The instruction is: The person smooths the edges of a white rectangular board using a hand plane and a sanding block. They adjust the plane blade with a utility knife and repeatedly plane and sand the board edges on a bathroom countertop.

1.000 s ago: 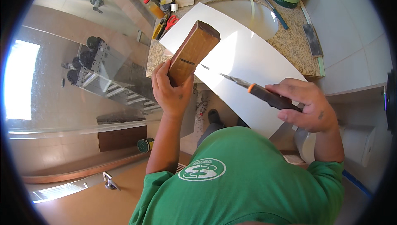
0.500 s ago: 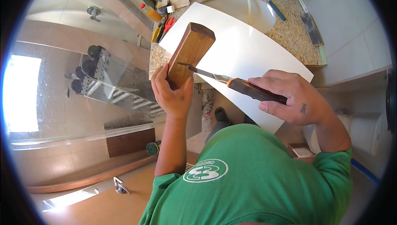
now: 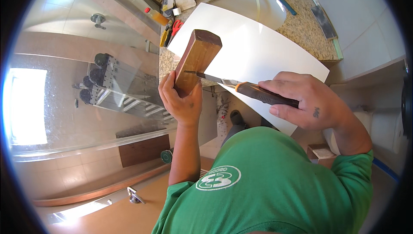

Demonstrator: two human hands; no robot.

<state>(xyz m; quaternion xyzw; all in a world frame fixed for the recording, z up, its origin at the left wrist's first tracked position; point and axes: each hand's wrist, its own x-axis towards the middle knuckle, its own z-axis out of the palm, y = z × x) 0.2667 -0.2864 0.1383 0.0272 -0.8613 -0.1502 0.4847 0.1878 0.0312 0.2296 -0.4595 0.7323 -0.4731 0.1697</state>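
Wooden block [image 3: 200, 53] clamped by fingers of left hand [image 3: 183, 104]; knife [image 3: 262, 93] gripped by fingers of right hand [image 3: 307, 99], blade tip held at block's slot [image 3: 189, 72]. White sheet [image 3: 258, 49] laid across table [image 3: 320, 47].

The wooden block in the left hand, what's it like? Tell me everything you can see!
The wooden block is long and chunky, with a warm brown face, a darker reddish-brown side and a blunt far end. A narrow dark slot crosses its face. It is held at a slant, its far end leaning right, partly in front of the white board. The left hand grips its near end. The knife's tip is beside the slot; whether it touches, I can't tell.
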